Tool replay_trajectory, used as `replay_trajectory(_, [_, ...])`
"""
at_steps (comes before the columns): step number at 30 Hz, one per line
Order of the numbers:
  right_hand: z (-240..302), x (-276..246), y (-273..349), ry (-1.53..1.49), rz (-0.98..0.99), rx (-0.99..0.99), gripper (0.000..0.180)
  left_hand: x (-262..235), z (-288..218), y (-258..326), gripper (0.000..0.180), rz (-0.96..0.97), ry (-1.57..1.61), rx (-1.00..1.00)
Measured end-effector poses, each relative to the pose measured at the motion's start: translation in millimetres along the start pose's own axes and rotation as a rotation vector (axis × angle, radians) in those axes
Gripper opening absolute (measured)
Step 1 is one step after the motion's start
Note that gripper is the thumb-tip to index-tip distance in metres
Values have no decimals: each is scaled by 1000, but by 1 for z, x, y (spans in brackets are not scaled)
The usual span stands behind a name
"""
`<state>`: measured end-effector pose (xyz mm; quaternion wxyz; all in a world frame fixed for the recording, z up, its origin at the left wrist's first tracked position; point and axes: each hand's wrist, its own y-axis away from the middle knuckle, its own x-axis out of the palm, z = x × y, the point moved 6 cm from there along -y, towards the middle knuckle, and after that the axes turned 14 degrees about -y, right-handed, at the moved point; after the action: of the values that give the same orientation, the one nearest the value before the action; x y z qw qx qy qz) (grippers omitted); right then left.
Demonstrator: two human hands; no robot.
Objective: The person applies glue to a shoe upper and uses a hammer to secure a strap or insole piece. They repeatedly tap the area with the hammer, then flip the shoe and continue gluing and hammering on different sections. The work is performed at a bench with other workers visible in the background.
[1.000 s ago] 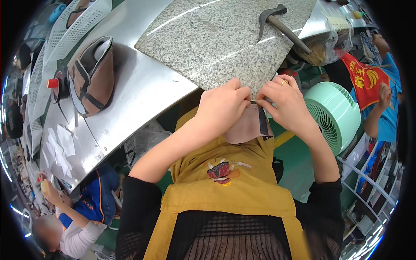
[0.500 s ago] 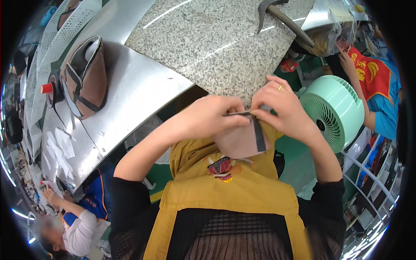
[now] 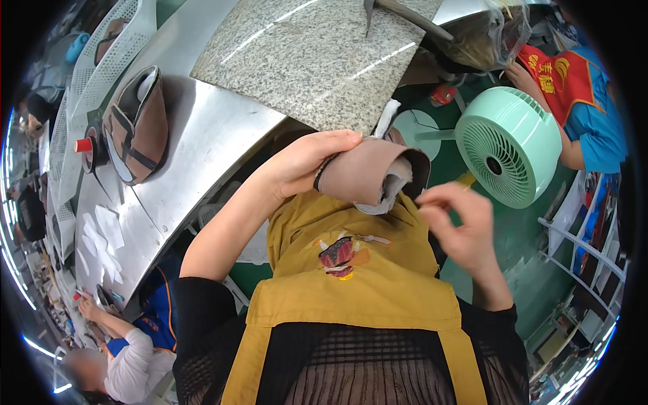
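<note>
Workpiece [image 3: 354, 174]: dark edging [image 3: 318, 177] on, pale lining [image 3: 394, 187] seemingly unsecured; left hand [image 3: 304, 162] grasping it, right hand [image 3: 466, 226] released, fingers half-curled.

Pretty bright overall, tube lights [image 3: 39, 345] flaring near the rim, white glare streaks across the granite slab [image 3: 297, 74], right hand [image 3: 464, 226] slightly blurry, fisheye edges bending hard.

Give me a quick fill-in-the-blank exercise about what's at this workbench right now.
The brown shoe upper is held in the person's own ____ hand.
The round fan has a pale ____ casing.
The person's own sleeves are ____ in colour.
The scraps on the metal table are ____ in colour.

Missing words: left; green; black; white.
</note>
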<state>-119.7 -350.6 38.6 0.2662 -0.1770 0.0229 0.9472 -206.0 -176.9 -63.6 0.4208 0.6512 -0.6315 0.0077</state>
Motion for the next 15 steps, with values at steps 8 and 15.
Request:
replay_trajectory(8, [-58,35,15,491,-25,61,27,6,12,1,32,132,-16,43])
replay_trajectory(15, [-61,-18,-6,633,-131,-98,10,8,6,12,30,19,-804,6])
